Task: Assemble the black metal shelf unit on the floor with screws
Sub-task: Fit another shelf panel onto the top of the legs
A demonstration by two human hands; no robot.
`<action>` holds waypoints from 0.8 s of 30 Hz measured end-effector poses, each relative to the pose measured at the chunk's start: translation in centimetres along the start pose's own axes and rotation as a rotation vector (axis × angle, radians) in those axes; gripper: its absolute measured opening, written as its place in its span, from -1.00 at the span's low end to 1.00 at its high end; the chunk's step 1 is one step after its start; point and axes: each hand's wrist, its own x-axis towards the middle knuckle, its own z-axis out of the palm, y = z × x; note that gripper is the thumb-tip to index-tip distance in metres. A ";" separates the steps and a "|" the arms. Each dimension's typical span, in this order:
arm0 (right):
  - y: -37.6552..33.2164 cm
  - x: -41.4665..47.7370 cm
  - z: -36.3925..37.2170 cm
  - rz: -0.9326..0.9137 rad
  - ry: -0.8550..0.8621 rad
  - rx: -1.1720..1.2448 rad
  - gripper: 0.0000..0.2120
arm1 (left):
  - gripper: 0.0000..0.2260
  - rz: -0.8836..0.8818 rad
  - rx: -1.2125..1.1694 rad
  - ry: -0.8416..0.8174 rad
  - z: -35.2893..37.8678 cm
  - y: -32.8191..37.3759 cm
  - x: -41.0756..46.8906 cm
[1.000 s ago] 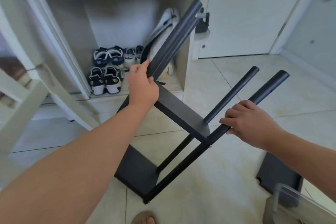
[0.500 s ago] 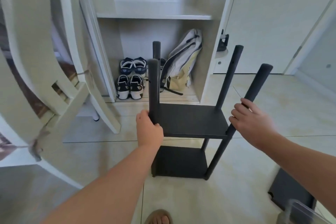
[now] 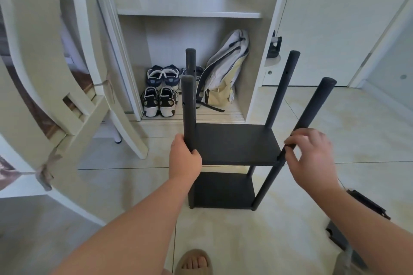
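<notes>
The black metal shelf unit (image 3: 234, 143) stands upright on the tiled floor in front of me, with two shelves fitted between its upright posts. My left hand (image 3: 184, 158) grips the front left post (image 3: 188, 105) just above the upper shelf. My right hand (image 3: 312, 156) is blurred at the front right post (image 3: 312, 109). Its fingers are loosely bent and only the fingertips touch the post at upper-shelf height. Small holes show near the tops of the posts. I see no screws.
A loose black panel (image 3: 366, 207) lies on the floor at the right, with a clear plastic item (image 3: 345, 259) near it. A white chair (image 3: 51, 87) leans close on the left. Behind the unit an open cabinet (image 3: 190, 14) holds shoes (image 3: 159, 100) and a backpack (image 3: 225, 73). My sandalled foot (image 3: 194, 261) is below.
The shelf unit swung from tilted to standing upright on the floor. My left hand slid down the front left post. My right hand loosened from gripping the front right post to touching it with fingertips.
</notes>
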 end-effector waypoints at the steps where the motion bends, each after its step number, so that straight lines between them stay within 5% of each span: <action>1: -0.7 0.0 -0.4 0.178 0.024 0.112 -0.82 | -0.74 -0.003 0.009 0.006 0.0 0.0 -0.1; 4: -1.4 0.9 -1.0 0.697 0.023 0.378 -0.65 | -0.76 -0.022 0.065 0.025 -0.1 0.0 -0.3; 6: -1.6 1.4 -0.9 0.812 -0.033 0.480 -0.56 | -0.76 -0.034 0.117 0.016 -0.3 0.0 -0.4; 20: -1.8 1.7 -0.1 0.772 -0.141 0.483 -0.70 | -0.73 -0.076 0.136 0.046 -0.9 -0.6 -1.0; 24: -1.1 0.4 -1.4 0.693 -0.229 0.442 -0.63 | -0.52 -0.320 0.055 0.016 -0.8 -0.1 -1.8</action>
